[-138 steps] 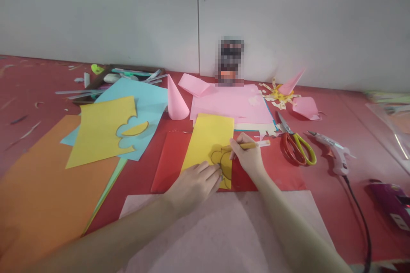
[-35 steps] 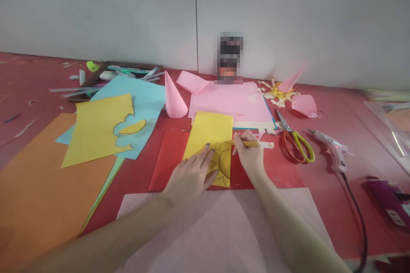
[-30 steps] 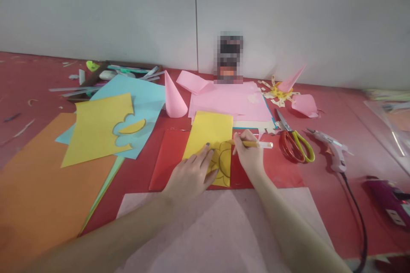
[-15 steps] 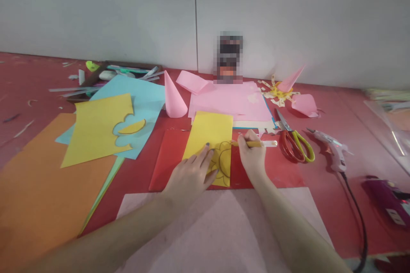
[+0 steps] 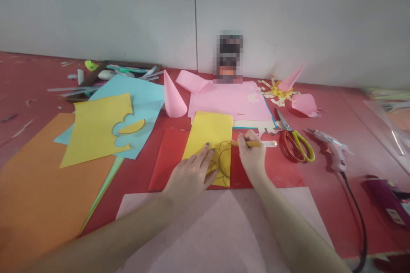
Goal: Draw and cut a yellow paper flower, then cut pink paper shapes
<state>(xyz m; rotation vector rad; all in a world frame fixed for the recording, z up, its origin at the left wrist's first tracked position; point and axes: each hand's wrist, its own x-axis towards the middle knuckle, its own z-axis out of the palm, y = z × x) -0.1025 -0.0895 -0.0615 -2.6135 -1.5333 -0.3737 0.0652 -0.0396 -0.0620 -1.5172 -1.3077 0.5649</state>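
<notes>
A yellow paper lies on a red sheet, with curved, petal-like dark outlines near its lower right edge. Spread over its lower part, my left hand presses it flat with the fingers apart. My right hand is closed round a pencil, whose tip meets the paper's right edge at the drawn line. Beside that hand, a clear and white stick-like item sticks out to the right; whether it is held cannot be made out.
Scissors and a glue gun with its cable lie on the right. Behind stand a pink cone and pink papers. Cut yellow paper, blue paper and orange paper lie left. A purple device sits far right.
</notes>
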